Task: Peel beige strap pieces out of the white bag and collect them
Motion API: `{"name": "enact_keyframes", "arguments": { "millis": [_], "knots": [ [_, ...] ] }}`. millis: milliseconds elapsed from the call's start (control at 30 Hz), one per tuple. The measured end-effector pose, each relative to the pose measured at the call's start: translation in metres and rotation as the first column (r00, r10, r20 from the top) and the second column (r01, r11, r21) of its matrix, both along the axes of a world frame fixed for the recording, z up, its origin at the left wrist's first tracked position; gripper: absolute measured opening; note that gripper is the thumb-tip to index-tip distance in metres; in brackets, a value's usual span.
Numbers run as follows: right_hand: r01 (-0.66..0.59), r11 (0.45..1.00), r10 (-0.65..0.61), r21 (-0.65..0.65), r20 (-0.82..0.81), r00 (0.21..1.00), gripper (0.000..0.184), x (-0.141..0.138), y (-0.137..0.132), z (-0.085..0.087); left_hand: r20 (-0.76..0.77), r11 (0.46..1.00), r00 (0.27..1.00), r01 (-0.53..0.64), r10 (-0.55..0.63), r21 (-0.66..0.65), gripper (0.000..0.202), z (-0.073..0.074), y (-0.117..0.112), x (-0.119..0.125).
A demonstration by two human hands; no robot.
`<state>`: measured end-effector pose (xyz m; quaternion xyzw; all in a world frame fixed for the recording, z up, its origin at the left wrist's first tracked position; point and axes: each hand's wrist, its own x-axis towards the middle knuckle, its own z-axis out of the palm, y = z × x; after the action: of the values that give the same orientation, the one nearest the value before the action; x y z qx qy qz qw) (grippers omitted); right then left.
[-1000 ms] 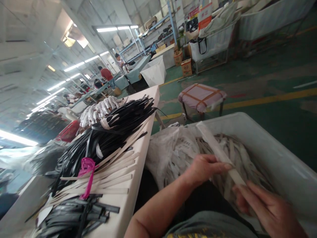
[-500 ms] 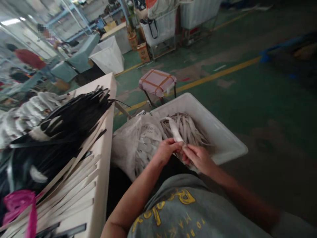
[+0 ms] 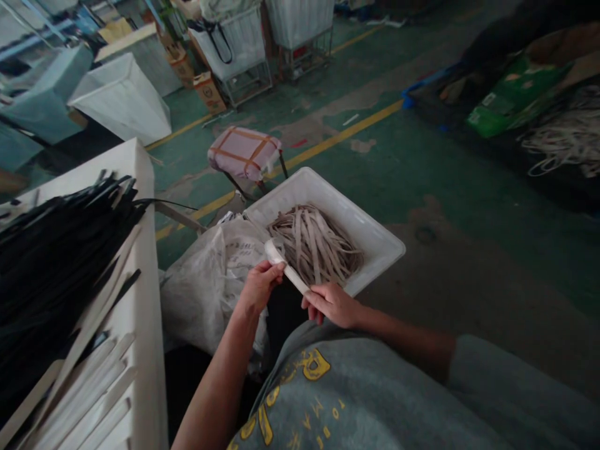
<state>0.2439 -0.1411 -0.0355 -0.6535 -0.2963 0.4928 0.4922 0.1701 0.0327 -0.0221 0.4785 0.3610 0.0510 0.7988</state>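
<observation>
A pale strip (image 3: 296, 279) of fabric or webbing is stretched between my two hands, over my lap. My left hand (image 3: 262, 281) pinches it near its upper, curled end. Lower down, my right hand (image 3: 334, 304) grips the same strip between thumb and fingers. Just beyond them is a white plastic tub (image 3: 370, 231) holding a heap of beige-grey strips (image 3: 319, 240). To the left of my hands, a translucent plastic bag (image 3: 206, 278) leans against the tub.
On the left, a white table (image 3: 145, 300) bears black strips (image 3: 56, 250) and pale strips (image 3: 100, 387). A padded stool (image 3: 244, 152) stands beyond the tub. White bins (image 3: 124, 100) and cardboard boxes (image 3: 209, 92) are farther back. A green bag (image 3: 515, 94) lies at right.
My hands have moved apart along the pale strip, which now shows straight between them. The view has turned to the right, bringing the green bag into sight.
</observation>
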Motion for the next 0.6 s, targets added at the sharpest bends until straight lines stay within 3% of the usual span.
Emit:
{"name": "enact_keyframes", "arguments": {
  "millis": [167, 267, 367, 600],
  "knots": [
    [0.073, 0.997, -0.074, 0.039, 0.032, 0.997, 0.039, 0.004, 0.012, 0.003, 0.015, 0.994, 0.995, 0.103, -0.103, -0.022, 0.036, 0.0, -0.008, -0.001],
    [0.044, 0.997, -0.046, 0.061, 0.03, 0.998, 0.032, 0.003, 0.012, 0.002, 0.018, 0.999, 0.999, 0.048, -0.048, -0.001, 0.034, -0.001, -0.001, -0.003],
    [-0.027, 1.0, 0.027, 0.001, 0.012, 1.0, 0.029, -0.003, 0.004, -0.001, -0.008, 0.998, 0.999, -0.041, 0.041, 0.039, 0.035, -0.002, 0.01, -0.005],
    [0.057, 0.998, -0.057, 0.022, 0.012, 0.998, 0.03, 0.0, 0.017, -0.001, -0.031, 0.999, 0.999, 0.038, -0.037, 0.02, 0.035, -0.001, -0.001, -0.005]
  ]
}}
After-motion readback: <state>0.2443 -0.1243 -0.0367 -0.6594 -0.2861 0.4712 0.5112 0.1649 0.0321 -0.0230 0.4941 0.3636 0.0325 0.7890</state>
